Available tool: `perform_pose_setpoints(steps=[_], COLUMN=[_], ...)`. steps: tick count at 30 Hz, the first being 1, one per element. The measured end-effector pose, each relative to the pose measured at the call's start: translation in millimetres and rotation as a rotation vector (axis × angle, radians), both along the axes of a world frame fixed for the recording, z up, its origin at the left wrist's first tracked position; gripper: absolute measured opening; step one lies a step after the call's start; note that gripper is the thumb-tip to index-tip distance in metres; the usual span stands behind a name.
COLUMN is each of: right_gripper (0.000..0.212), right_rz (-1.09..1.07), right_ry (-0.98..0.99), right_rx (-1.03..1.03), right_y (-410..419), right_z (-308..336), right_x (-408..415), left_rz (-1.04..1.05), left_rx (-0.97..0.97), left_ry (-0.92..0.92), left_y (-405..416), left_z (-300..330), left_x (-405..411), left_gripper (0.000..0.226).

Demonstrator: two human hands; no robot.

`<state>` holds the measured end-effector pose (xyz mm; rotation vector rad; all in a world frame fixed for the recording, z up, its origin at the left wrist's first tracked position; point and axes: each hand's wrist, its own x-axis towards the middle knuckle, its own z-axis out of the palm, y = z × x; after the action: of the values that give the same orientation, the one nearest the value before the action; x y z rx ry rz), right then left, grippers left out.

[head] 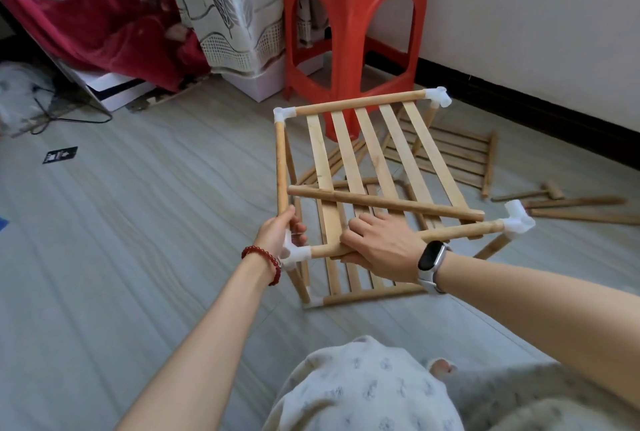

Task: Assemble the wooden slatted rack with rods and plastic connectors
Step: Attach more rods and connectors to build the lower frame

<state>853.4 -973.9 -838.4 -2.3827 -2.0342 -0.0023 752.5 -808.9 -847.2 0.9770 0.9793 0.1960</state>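
A partly built wooden rack (360, 150) stands on the floor, with a slatted shelf on top and another low down. White plastic connectors (439, 97) sit at its corners. My left hand (282, 231) grips the left side rod just above the near-left connector (296, 253). My right hand (375, 245) holds the near front rod, fingers over it and thumb under. The top shelf's near rail (384, 202) lies loose and slanted across the frame. An open connector (517, 221) caps the near-right corner.
A spare slatted panel (453, 157) lies flat on the floor behind the rack. A small wooden mallet (533, 192) and loose rods (581, 210) lie at the right. A red plastic stool (356, 15) stands behind. My knees are at the bottom of the view.
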Motion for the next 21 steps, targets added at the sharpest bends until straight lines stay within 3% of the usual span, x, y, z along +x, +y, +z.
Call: perform_pose_setpoints(steps=[6,9,16,21], right_gripper=[0.028,0.021,0.020,0.028], right_rz=[0.057,0.111,0.110,0.113], right_ry=[0.015,0.045,0.111,0.095], right_rx=[0.269,0.301,0.317,0.307], right_y=[0.2,5.8,11.8,10.6], right_z=[-6.9,-9.3,-9.5,-4.0], right_x=[0.0,3.7,6.0,6.6], left_rz=[-0.031,0.032,0.018,-0.136], left_rx=[0.183,0.117,0.162,0.376], left_ry=[-0.009,-0.031,-0.035,0.091], left_y=[-2.5,-2.6,-5.3,-4.3], left_z=[-9.0,-11.3,-14.7,-12.1], left_x=[2.7,8.3,19.2,17.1], left_gripper=[0.031,0.030,0.030,0.026])
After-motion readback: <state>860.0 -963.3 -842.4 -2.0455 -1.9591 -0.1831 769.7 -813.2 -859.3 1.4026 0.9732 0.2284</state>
